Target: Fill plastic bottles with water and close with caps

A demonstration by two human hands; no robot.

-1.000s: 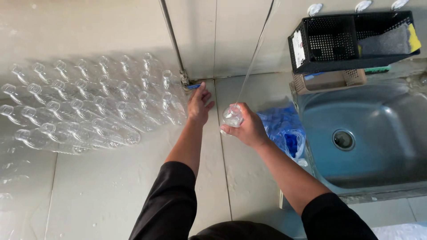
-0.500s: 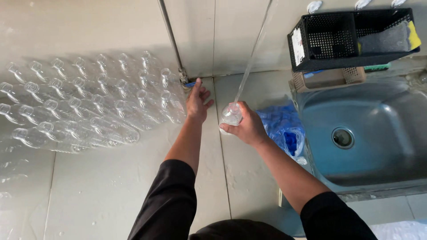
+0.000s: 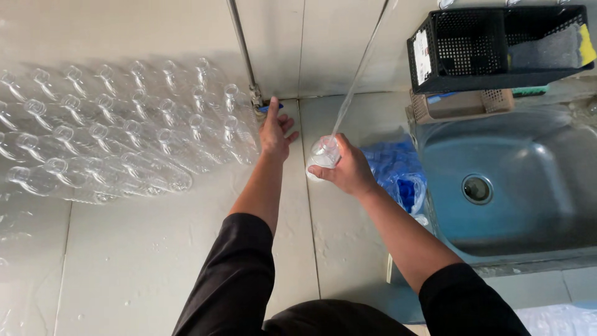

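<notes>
My right hand [image 3: 351, 169] grips a clear plastic bottle [image 3: 323, 154] upright, and a thin clear hose [image 3: 360, 68] runs down from above into its mouth. My left hand [image 3: 275, 132] reaches forward with fingers spread, touching a small blue valve handle [image 3: 272, 107] at the foot of a metal pipe [image 3: 242, 46] on the wall. Several empty clear bottles [image 3: 112, 134] stand packed together on the tiled counter to the left of that hand.
A steel sink [image 3: 504, 180] lies to the right, with a bag of blue caps [image 3: 398, 171] beside its left edge. Above the sink a black perforated basket [image 3: 497, 43] holds a sponge. A beige tray [image 3: 463, 102] sits under it.
My left hand has shifted slightly forward onto the blue valve handle. The right hand with the bottle has stayed in place under the hose.
</notes>
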